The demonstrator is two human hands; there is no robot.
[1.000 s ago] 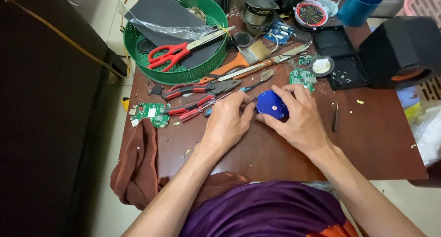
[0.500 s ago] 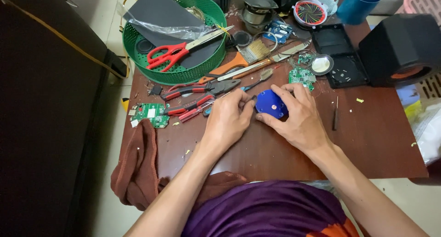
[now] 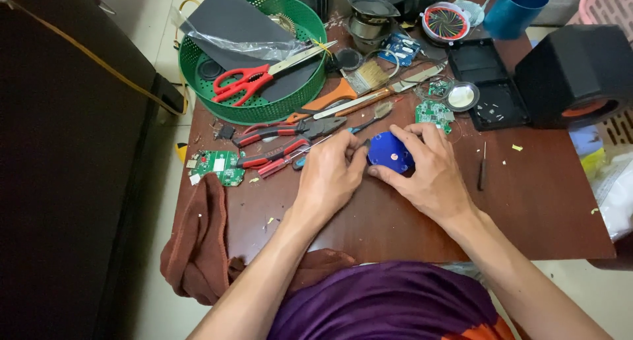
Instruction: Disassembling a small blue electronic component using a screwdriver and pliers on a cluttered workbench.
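A small round blue part point(image 3: 389, 153) rests on the brown table point(image 3: 541, 215), near its middle. My right hand point(image 3: 428, 172) wraps around its right side and grips it with fingers and thumb. My left hand point(image 3: 331, 173) sits just left of it, fingers curled, its fingertips at the part's left edge; a thin tool seems to be pinched there, though what it is stays hidden.
Red-handled pliers point(image 3: 283, 132) and a green circuit board point(image 3: 217, 165) lie to the left. A green basket point(image 3: 254, 109) with red scissors point(image 3: 245, 83) stands at the back left. A black speaker box point(image 3: 573, 73), a black tray point(image 3: 491, 83) and a blue cup point(image 3: 517, 9) stand at the back right. A brown cloth point(image 3: 198, 241) hangs off the front left edge.
Both hands stay on the blue part. It has turned slightly in my right hand's grip; the view shifted a little.
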